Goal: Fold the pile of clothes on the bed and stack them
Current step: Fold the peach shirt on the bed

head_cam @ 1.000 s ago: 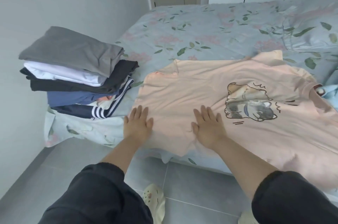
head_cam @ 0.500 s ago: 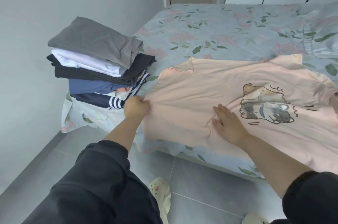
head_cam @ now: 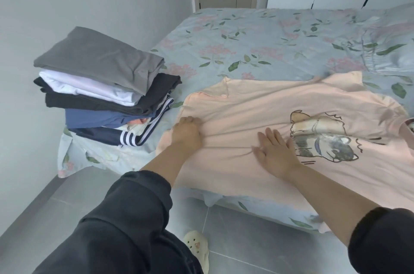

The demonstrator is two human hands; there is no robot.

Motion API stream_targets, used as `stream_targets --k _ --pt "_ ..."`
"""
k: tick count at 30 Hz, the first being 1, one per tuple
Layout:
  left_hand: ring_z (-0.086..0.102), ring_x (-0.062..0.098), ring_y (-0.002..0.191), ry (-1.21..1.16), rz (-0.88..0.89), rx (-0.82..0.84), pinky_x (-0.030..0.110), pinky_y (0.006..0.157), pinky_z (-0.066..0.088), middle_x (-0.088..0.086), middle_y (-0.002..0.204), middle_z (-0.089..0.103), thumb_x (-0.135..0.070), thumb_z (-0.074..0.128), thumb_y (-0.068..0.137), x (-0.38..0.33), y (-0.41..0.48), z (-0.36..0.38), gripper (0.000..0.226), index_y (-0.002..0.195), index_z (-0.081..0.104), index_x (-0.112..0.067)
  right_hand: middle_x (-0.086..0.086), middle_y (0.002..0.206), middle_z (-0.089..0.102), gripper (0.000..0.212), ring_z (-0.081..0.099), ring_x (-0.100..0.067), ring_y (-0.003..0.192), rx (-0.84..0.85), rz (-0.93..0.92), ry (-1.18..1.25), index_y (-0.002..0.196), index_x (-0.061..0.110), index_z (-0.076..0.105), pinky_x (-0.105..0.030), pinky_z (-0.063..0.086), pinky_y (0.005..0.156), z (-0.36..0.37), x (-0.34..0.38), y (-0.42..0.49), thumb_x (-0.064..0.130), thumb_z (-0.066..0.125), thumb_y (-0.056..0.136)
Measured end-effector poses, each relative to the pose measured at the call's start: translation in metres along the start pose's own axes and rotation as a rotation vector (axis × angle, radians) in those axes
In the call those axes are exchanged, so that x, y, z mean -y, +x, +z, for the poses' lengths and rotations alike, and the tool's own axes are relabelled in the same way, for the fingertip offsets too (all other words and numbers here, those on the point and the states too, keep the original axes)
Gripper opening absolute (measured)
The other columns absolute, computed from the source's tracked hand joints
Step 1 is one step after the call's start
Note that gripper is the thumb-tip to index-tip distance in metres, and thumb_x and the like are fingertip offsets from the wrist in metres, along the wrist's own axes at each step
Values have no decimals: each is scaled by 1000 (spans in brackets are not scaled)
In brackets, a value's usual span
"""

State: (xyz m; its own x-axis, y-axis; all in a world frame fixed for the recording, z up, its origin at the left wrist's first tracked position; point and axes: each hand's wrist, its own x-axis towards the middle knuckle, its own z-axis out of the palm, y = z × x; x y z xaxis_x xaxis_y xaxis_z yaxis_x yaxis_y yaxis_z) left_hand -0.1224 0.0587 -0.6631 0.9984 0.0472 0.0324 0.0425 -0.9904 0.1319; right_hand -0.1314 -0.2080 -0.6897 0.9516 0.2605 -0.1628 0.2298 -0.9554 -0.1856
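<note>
A peach T-shirt (head_cam: 257,105) with a cartoon animal print lies spread across the near side of the bed, its right part running out of frame. My left hand (head_cam: 187,132) grips a bunch of the shirt's fabric near its left hem, and creases fan out from the fist. My right hand (head_cam: 274,151) presses flat on the shirt just left of the print, fingers straight. A stack of folded clothes (head_cam: 105,85) stands on the bed's near left corner, grey on top, then white, black, blue and navy with white stripes.
The floral bedsheet (head_cam: 257,41) covers the bed behind the shirt, with a rumpled pillow (head_cam: 394,50) at the far right. A grey wall runs along the left. Grey floor tiles and a cream clog (head_cam: 197,247) lie below the bed edge.
My left hand went from lying flat on the shirt's left hem to gripping the fabric in a fist. My right hand slid right toward the print and stays flat.
</note>
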Motion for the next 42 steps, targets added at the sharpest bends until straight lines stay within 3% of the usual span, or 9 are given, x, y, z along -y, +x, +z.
stream_targets --k 5,14,17,20,24,26,31,34,42 --pt "22 24 142 -101 147 68 35 116 17 8 155 27 -27 37 100 -19 48 28 51 148 29 -14 -2 160 -10 64 -10 -21 147 53 91 -46 153 24 0 -51 -5 115 -10 -3 52 50 19 98" --pt "7 21 147 101 350 140 43 117 0 -3 161 8 -46 14 102 -17 160 43 54 153 9 -29 -1 159 -15 68 -13 -19 146 51 85 -63 151 34 -8 -51 -6 115 -10 -21 139 61 17 94" --pt "0 30 147 238 -5 104 56 113 5 2 161 -2 -43 10 100 11 199 32 56 153 -1 -27 1 159 -17 69 -15 -17 146 38 61 -68 150 35 -10 -52 -5 114 -5 -27 152 62 16 93" --pt "0 38 145 129 -339 132 59 109 19 12 160 -5 -37 12 100 26 216 24 56 152 -2 -22 2 159 -17 68 -16 -15 146 27 65 -66 150 36 -11 -52 -6 114 -5 -29 160 62 15 93" --pt "-12 26 147 7 124 -34 51 115 -7 2 161 -5 -42 15 102 3 204 40 55 153 -1 -29 2 159 -17 67 -15 -15 146 11 69 -74 150 36 -10 -53 -7 114 -5 -29 169 62 14 92" --pt "-9 19 147 0 352 11 44 115 -10 -5 161 -1 -45 17 102 -3 196 47 53 152 4 -33 1 159 -16 67 -15 -15 146 8 69 -76 150 36 -9 -53 -7 114 -5 -28 172 62 13 92" --pt "-7 24 147 185 13 194 51 117 -1 -6 161 -7 -43 8 101 -10 208 38 54 153 0 -31 2 159 -14 66 -14 -13 146 16 27 -64 150 34 -9 -50 -7 114 -9 -31 167 60 12 94" --pt "-9 28 147 96 -99 232 55 116 2 0 161 -11 -43 9 100 -47 204 37 57 153 -3 -26 7 159 -12 64 -12 -8 145 42 -38 -64 151 32 -6 -46 -8 116 -17 -43 159 58 14 96" --pt "-15 25 146 16 258 153 52 116 -7 2 160 -13 -49 9 99 -202 162 77 58 152 -3 -29 5 160 -6 64 -7 -15 147 -49 260 -122 153 26 3 -53 -4 115 -41 -144 138 55 15 96"
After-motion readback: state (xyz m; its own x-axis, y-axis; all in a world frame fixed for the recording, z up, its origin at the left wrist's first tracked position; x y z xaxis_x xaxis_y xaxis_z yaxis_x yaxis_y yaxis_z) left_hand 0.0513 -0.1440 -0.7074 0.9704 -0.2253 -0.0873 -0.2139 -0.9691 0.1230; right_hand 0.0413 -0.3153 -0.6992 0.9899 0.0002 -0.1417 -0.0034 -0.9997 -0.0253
